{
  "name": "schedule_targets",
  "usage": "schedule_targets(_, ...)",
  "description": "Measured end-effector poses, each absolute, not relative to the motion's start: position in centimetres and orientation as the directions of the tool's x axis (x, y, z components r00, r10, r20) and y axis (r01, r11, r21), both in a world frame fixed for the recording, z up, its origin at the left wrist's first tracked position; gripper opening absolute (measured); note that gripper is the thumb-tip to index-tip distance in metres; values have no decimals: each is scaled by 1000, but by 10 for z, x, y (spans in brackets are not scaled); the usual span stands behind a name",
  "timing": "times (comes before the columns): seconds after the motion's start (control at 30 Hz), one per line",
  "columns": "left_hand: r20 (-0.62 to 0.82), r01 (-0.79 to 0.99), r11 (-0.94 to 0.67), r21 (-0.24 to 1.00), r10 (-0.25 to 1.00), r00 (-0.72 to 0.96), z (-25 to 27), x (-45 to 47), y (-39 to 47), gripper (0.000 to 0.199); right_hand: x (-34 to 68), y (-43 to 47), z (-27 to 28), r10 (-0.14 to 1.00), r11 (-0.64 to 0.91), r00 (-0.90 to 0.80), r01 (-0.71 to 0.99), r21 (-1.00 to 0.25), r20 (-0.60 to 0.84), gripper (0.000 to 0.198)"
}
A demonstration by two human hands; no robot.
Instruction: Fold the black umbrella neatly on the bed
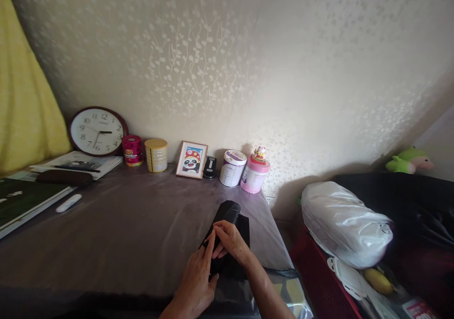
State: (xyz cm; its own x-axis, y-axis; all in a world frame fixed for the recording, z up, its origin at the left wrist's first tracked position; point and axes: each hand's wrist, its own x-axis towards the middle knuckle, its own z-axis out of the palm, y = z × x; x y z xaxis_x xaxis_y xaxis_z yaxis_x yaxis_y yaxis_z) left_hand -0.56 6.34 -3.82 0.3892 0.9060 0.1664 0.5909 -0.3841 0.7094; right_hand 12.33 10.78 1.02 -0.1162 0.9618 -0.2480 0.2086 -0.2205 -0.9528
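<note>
A long, rounded black bundle [229, 210] of soft, slightly shiny material lies near the table's front right edge; my hands hide what exactly it is. My left hand [195, 279] presses along its left side, thumb bent inward, index finger stretched forward. From the right, my right hand [230, 241] reaches across the top, its fingers curled against the bundle and meeting the left fingertips. A flat black piece [244, 229] sticks out to the right under the bundle.
Along the wall stand a clock [95, 130], a pink tin [132, 150], a yellow tin [156, 155], a framed panda picture [191, 160], and white [232, 168] and pink [254, 176] canisters. Books [31, 201] lie left. Beyond the right edge sits a white plastic bag [344, 222].
</note>
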Motion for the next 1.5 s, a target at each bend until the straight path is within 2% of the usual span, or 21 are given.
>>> schedule_targets(0.13, 104, 635, -336, 695, 922, 374, -42, -4, 64, 86, 123, 112, 11, 961, -237, -81, 247, -939, -264, 20)
schedule_targets(0.23, 131, 625, -350, 697, 920, 368, -48, -3, 65, 84, 123, 114, 9, 971, -207, -63, 245, -947, -229, 19)
schedule_targets(0.4, 155, 619, -361, 697, 920, 361, -57, -2, 66, 78, 125, 112, 4, 972, -156, -135, 228, -961, -190, 24)
schedule_targets(0.47, 147, 640, -359, 680, 921, 360, -59, -1, 66, 74, 126, 109, 5, 979, -93, -148, 274, -957, -137, 25)
schedule_targets(0.53, 159, 659, -367, 657, 922, 354, -62, -1, 66, 70, 129, 105, 8, 993, 24, -114, 374, -927, -20, 25)
schedule_targets(0.63, 200, 674, -395, 624, 915, 351, -67, -2, 65, 68, 137, 101, 10, 957, 243, -16, 594, -767, 291, 25)
schedule_targets(0.7, 212, 686, -410, 602, 909, 358, -70, -2, 65, 66, 144, 103, 7, 890, 363, -62, 695, -621, 451, 24)
schedule_targets(0.77, 200, 703, -409, 582, 910, 365, -71, -1, 66, 66, 152, 108, -1, 844, 453, -172, 735, -505, 508, 25)
schedule_targets(0.83, 167, 722, -392, 570, 916, 366, -69, -1, 66, 67, 158, 117, -11, 829, 489, -248, 756, -436, 500, 27)
schedule_targets(0.97, 116, 733, -372, 569, 919, 377, -60, -1, 66, 67, 167, 143, -24, 844, 463, -257, 791, -399, 470, 31)
schedule_targets(1.1, 53, 743, -350, 571, 918, 392, -49, -3, 65, 66, 174, 168, -25, 881, 389, -191, 813, -433, 432, 30)
schedule_targets(1.27, -3, 740, -325, 589, 915, 404, -36, -5, 63, 66, 187, 189, -21, 938, 159, 56, 806, -571, 341, 29)
schedule_targets(1.5, 64, 730, -351, 586, 918, 390, -44, -3, 63, 65, 236, 164, -22, 892, -106, 386, 683, -722, 235, 37)
